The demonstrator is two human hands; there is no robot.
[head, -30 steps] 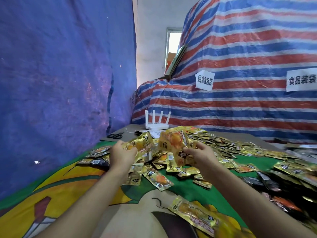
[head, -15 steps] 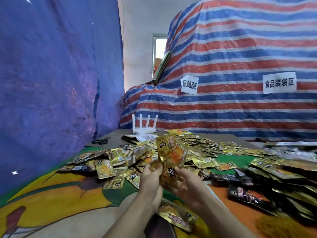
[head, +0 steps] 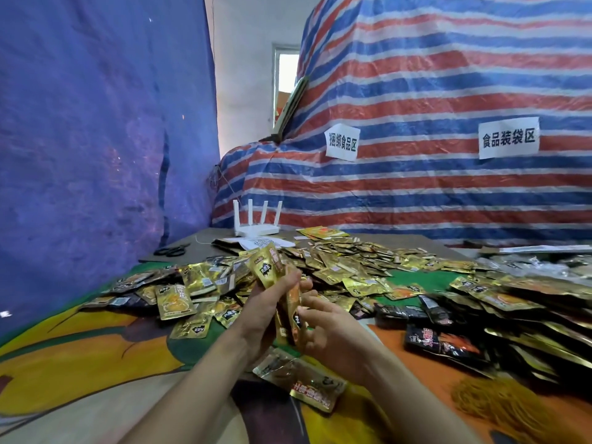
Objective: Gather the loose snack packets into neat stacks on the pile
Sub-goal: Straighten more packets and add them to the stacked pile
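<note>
Snack packets (head: 278,277), a small gold bundle standing on edge, are held between both hands at the centre of the view, above the surface (head: 96,354). The left hand (head: 264,312) has its fingers (head: 286,282) curled round the bundle's left face; the right hand (head: 330,331) grips its lower part from 3 o'clock. The pile (head: 352,267) of loose gold packets spreads from 10 to 2 o'clock behind the hands, one packet (head: 301,379) lies at 6 o'clock beneath them, and black packets (head: 442,342) sit at 3 o'clock
</note>
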